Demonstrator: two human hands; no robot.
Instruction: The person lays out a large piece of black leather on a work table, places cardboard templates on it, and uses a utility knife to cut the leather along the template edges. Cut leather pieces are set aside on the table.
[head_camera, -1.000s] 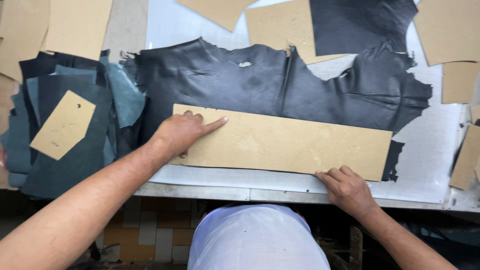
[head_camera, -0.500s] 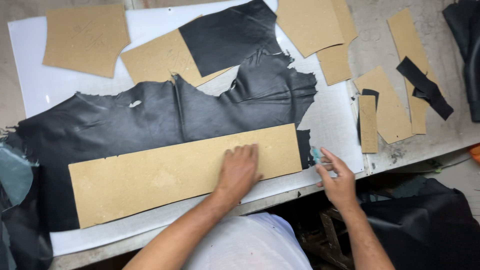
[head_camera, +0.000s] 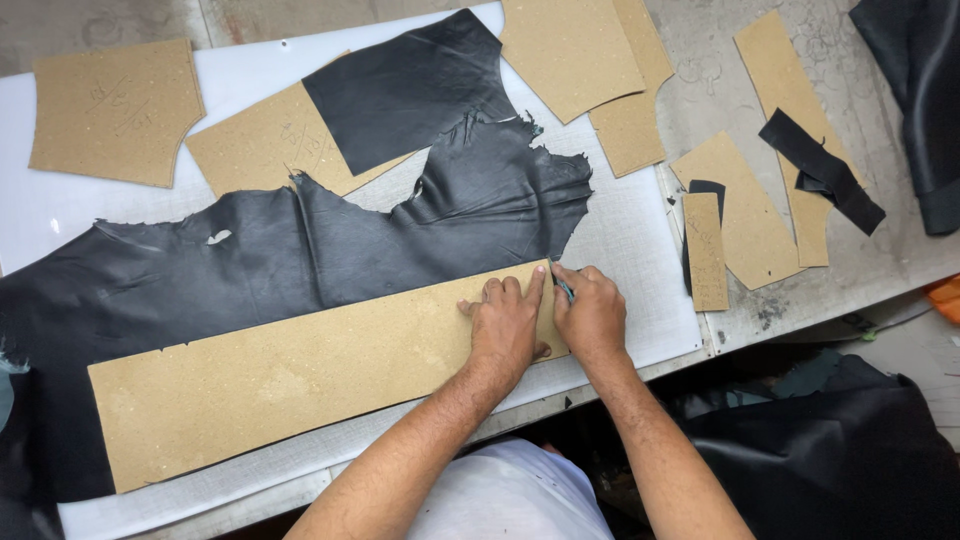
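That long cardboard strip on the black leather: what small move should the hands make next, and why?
Probably draw the small blade down along the cardboard strip's right end. The left hand presses the strip flat on the leather, and the right hand has the blade at its top corner.

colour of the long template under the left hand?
Tan, speckled board, clearest in the head view.
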